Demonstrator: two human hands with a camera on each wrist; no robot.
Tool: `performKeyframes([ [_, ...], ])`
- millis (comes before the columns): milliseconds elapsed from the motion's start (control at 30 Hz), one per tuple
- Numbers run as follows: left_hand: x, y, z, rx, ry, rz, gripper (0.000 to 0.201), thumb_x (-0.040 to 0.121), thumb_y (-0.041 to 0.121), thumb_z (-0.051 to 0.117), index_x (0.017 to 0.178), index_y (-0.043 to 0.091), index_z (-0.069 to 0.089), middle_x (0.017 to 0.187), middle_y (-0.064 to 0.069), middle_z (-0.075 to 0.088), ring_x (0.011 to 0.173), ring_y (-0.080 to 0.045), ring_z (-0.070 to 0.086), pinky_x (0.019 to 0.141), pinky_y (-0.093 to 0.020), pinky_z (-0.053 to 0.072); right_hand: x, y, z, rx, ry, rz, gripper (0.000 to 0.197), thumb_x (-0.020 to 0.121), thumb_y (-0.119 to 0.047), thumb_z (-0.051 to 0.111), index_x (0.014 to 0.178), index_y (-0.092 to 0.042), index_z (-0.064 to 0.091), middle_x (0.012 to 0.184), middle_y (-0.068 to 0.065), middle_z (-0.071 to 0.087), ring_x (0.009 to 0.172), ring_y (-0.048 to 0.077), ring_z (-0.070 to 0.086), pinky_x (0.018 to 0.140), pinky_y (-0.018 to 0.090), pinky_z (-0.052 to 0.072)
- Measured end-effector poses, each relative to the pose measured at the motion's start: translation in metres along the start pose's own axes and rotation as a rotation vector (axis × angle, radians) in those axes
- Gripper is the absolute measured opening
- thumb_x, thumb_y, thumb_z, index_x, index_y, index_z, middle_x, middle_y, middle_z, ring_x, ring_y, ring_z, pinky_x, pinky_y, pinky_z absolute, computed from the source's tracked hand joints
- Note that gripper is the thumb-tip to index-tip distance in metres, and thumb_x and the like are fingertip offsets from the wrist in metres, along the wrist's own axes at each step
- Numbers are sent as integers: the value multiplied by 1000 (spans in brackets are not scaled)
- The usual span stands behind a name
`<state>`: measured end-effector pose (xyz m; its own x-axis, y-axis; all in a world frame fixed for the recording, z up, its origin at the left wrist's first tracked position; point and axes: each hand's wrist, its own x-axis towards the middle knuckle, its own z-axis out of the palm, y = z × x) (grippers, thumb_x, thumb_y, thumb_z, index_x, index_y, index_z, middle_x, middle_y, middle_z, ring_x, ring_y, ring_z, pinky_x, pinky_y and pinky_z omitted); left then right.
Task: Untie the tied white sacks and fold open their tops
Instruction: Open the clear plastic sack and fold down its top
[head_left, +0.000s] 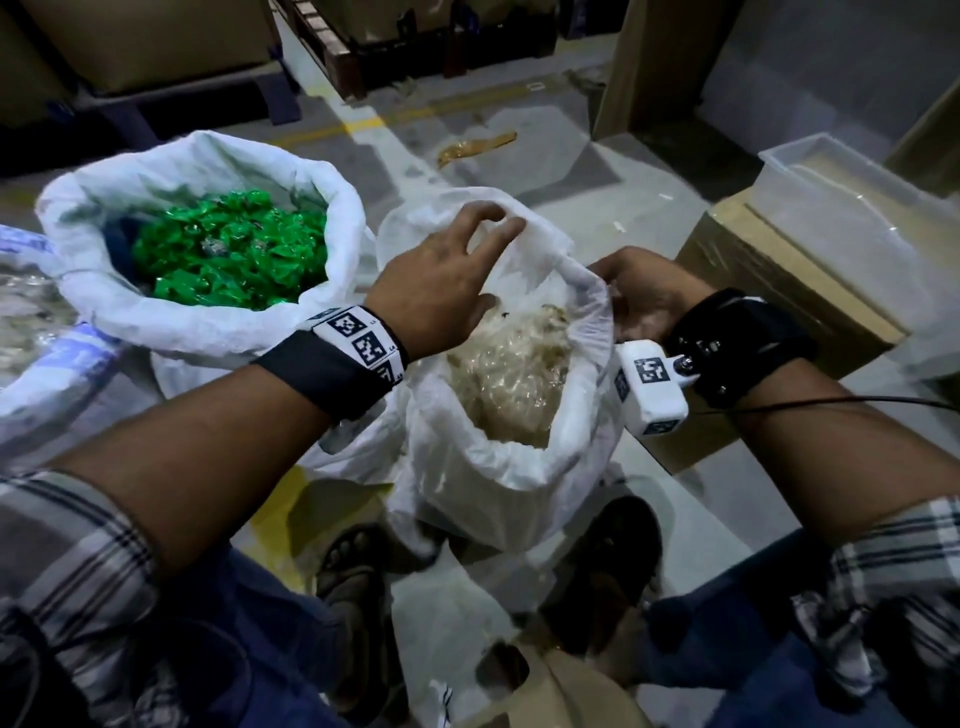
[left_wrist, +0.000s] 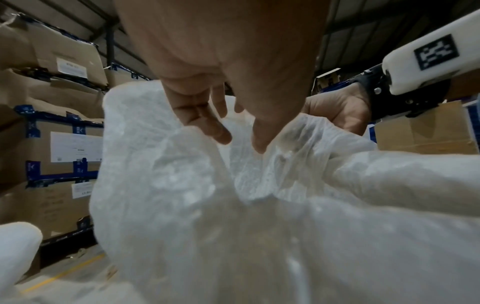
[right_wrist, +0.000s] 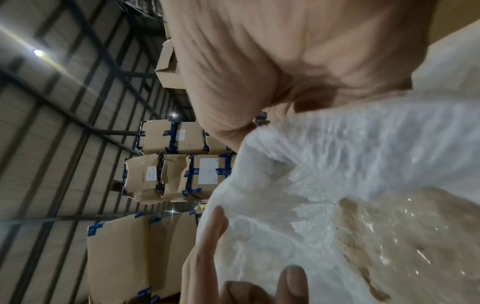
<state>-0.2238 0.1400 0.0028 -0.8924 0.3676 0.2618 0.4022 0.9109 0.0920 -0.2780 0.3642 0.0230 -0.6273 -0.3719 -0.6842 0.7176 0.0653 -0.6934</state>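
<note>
A white woven sack (head_left: 519, 467) stands on the floor between my feet, its mouth open on pale clear-wrapped packets (head_left: 509, 379). My left hand (head_left: 483, 254) reaches over the mouth with fingers spread and straight, and its fingertips (left_wrist: 221, 133) touch the thin inner liner at the far rim. My right hand (head_left: 623, 291) grips the sack's right rim, the fabric bunched between thumb and curled fingers (right_wrist: 293, 277). A second white sack (head_left: 208, 156) at the left has its top rolled down and holds green packets (head_left: 234, 260).
Part of a third sack (head_left: 31, 312) shows at the left edge. A cardboard box (head_left: 779, 291) with a clear plastic tub (head_left: 841, 208) on it stands at the right. Pallets with stacked cartons (left_wrist: 59, 144) line the back. My sandalled feet (head_left: 353, 571) flank the sack.
</note>
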Motion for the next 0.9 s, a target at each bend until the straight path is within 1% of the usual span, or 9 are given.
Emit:
performKeyframes([
  [100, 0, 4, 4, 65, 27, -30, 72, 88, 41, 63, 149, 27, 28, 141, -1, 38, 83, -30, 65, 54, -38, 53, 0, 5, 2, -64, -56, -6, 33, 82, -6, 41, 98, 9, 65, 109, 23, 61, 98, 36, 61, 109, 52, 45],
  [200, 3, 2, 8, 77, -33, -79, 64, 91, 52, 55, 146, 31, 28, 125, 2, 55, 83, -31, 67, 57, -38, 52, 3, 8, 6, -160, -6, -46, 25, 83, -10, 40, 88, 1, 62, 88, 22, 63, 78, 34, 61, 94, 48, 52],
  [333, 7, -5, 13, 59, -167, -106, 37, 96, 52, 47, 125, 32, 56, 104, -1, 63, 98, -28, 63, 72, -37, 50, 8, 5, 10, -482, 387, -338, 22, 67, -21, 50, 86, -9, 51, 76, 11, 58, 60, 23, 53, 54, 29, 39],
  [433, 4, -12, 16, -54, -181, -141, 24, 92, 48, 57, 103, 29, 69, 114, -5, 51, 105, -30, 55, 88, -39, 47, 8, 3, 7, -683, 470, -460, 33, 73, -37, 55, 101, -22, 46, 87, -3, 53, 74, 16, 50, 60, 34, 33],
  [567, 1, -17, 19, -133, -196, -230, 23, 85, 48, 68, 93, 27, 69, 136, -5, 40, 110, -31, 54, 99, -40, 45, 8, 7, 9, -809, 471, -489, 42, 85, -55, 61, 108, -24, 45, 105, 0, 51, 87, 15, 51, 67, 31, 36],
  [667, 1, -19, 18, -202, -200, -261, 29, 83, 49, 70, 100, 25, 66, 137, -7, 45, 111, -28, 59, 99, -39, 46, -3, 11, 20, -1126, 576, -703, 54, 82, -51, 69, 120, -23, 41, 125, 4, 38, 110, 24, 47, 89, 37, 41],
  [767, 3, -21, 19, -200, -214, -267, 46, 83, 51, 68, 117, 20, 58, 122, -7, 59, 113, -26, 58, 98, -39, 46, -15, 15, 33, -1448, 698, -1018, 55, 77, -50, 72, 116, -22, 44, 122, 7, 43, 112, 28, 45, 91, 41, 41],
  [833, 3, -22, 20, -196, -240, -270, 55, 83, 54, 67, 123, 18, 54, 121, -6, 62, 114, -26, 57, 99, -41, 46, -16, 18, 39, -1660, 698, -987, 50, 80, -50, 72, 113, -18, 51, 115, 9, 51, 107, 31, 51, 86, 43, 44],
  [900, 1, -23, 21, -197, -262, -262, 61, 81, 57, 68, 126, 18, 53, 124, -7, 61, 115, -26, 57, 98, -41, 47, -13, 25, 38, -1805, 680, -793, 47, 86, -46, 70, 114, -11, 57, 115, 13, 55, 105, 35, 54, 82, 43, 46],
])
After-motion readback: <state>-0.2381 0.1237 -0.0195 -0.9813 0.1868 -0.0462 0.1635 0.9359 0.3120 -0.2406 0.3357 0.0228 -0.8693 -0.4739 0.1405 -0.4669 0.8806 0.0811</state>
